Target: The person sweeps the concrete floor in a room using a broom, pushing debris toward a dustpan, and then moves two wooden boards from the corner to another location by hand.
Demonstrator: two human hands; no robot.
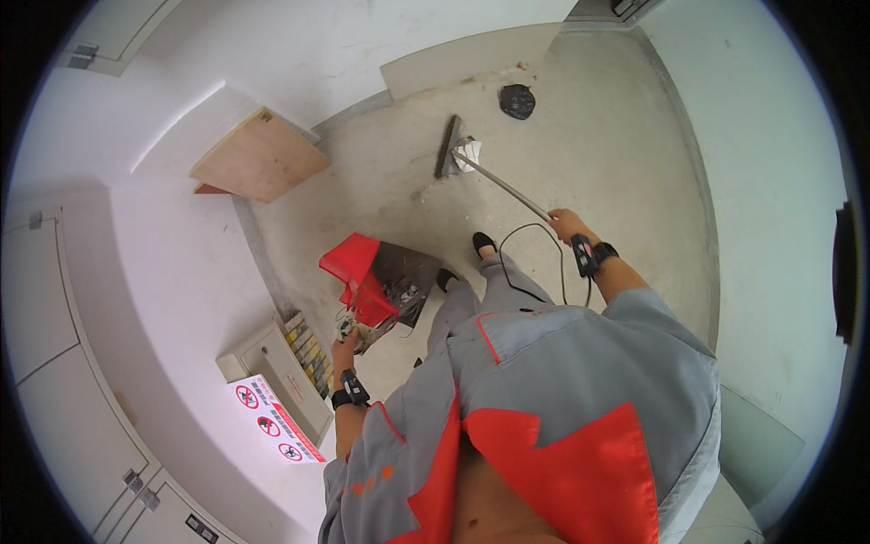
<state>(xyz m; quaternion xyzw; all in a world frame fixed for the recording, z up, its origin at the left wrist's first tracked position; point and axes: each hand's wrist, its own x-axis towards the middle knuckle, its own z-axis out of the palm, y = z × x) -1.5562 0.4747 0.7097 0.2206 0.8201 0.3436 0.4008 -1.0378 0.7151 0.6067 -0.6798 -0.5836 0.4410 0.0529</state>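
My right hand (567, 226) is closed around the upper end of the metal handle of a push broom (446, 146), whose dark bristled head rests on the concrete floor. A crumpled white piece (469, 155) lies right beside the broom head. My left hand (345, 342) grips the top of a red and dark long-handled dustpan (367, 299), where some wrapped, pale material surrounds the grip; the fingers are partly hidden. Inside the dark pan lies loose litter (401, 292). The pan stands left of my feet.
A black plastic bag (517, 102) lies on the floor beyond the broom. A wooden board (262, 156) leans at the left wall. Nearer on the left are a beige metal cabinet (292, 381) and a sign with prohibition symbols (275, 421). A wall (761, 204) bounds the right side.
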